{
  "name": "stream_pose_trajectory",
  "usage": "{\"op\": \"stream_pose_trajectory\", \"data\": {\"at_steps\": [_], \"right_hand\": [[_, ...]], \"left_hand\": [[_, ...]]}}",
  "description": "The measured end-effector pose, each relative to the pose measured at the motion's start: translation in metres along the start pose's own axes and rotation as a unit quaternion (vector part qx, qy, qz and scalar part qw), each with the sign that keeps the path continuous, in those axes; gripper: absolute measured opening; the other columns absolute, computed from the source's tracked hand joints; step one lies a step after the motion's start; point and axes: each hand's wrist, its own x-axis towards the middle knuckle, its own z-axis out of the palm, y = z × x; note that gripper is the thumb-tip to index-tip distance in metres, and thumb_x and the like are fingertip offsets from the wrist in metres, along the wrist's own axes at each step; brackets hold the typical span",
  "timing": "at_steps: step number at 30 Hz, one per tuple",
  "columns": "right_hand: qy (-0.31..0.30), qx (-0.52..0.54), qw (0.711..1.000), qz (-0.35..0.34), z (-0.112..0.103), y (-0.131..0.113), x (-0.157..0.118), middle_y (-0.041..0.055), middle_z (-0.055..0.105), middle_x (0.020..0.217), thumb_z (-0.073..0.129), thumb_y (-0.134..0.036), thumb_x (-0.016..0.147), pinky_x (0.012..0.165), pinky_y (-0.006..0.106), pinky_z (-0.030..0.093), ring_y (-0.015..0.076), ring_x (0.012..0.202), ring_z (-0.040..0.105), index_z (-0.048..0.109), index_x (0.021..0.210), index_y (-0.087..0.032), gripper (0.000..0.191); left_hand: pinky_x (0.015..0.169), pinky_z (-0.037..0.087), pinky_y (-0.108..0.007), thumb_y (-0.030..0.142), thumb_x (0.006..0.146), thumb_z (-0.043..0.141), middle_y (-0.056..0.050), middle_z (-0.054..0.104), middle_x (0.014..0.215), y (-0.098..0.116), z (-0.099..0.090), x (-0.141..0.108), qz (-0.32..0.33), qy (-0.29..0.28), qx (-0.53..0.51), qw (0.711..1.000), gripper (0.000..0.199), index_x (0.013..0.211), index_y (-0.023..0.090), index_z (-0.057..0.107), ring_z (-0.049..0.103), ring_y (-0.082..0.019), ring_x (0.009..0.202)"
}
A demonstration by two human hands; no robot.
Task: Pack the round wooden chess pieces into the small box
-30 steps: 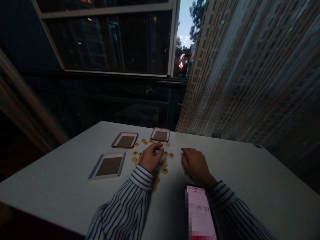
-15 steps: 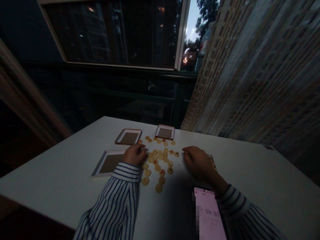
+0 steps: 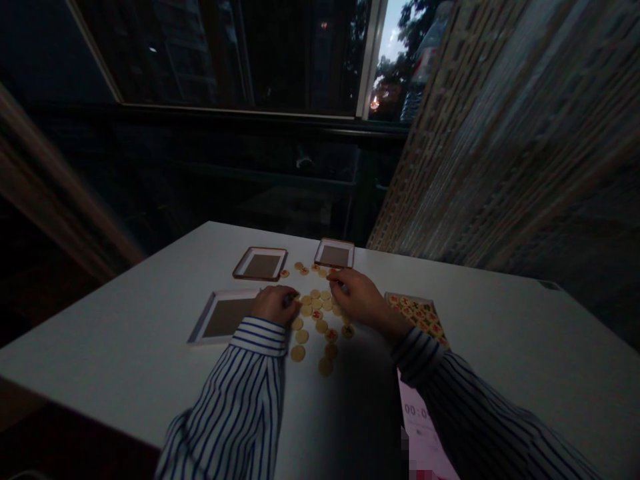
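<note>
Discs (image 3: 301,337) lie scattered on the white counter (image 3: 500,347), left of the filled tray (image 3: 409,296), roughly two dozen in sight (the right hand hides part of the group, so an exact count is uncertain). Round and flat, most turn a plain side up; at least five show red or dark characters. Their scatter runs lengthwise away from the person, reaching beyond the filled tray's far edge.

The left hand (image 3: 273,305) is well left of the filled tray, at the discs' left border, fingers curled; whether it pinches a disc I cannot tell. The right hand (image 3: 360,295), just left of that tray, bends its fingertips over the far discs, its grip equally unclear. The two hands are apart.

Three other trays show: one white-rimmed tray (image 3: 227,319) far to the filled tray's left, and two brown-rimmed trays (image 3: 335,255) beyond it, also leftward. One phone (image 3: 425,433) lies nearer the person than the filled tray, partly under the striped right sleeve (image 3: 480,400).
</note>
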Motion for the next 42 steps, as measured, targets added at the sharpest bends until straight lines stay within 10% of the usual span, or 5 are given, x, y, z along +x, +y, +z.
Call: {"op": "stream_pose_trajectory", "data": {"at_steps": [31,42], "right_hand": [[-0.011,0.04,0.999,-0.012,0.008,0.009,-0.003,0.0046,0.065,0.097,0.043,-0.021,0.082,0.082,0.028,0.041,0.0155,0.091,0.057,0.062,0.098,-0.018,0.025],[-0.01,0.04,0.999,-0.007,0.007,0.011,-0.004,0.0048,0.065,0.098,0.043,-0.022,0.083,0.082,0.028,0.041,0.0161,0.091,0.057,0.062,0.099,-0.018,0.026]], "left_hand": [[0.088,0.035,-0.045,0.033,0.068,0.051,-0.007,0.068,0.093,0.013,-0.001,-0.004,-0.021,-0.045,0.089,0.995,0.031,0.095,0.025,0.064,0.057,-0.028,0.094],[0.087,0.038,-0.039,0.031,0.068,0.052,-0.009,0.065,0.097,0.007,0.0,-0.002,0.009,0.052,0.046,0.998,0.039,0.105,0.018,0.058,0.055,-0.027,0.097]]}}
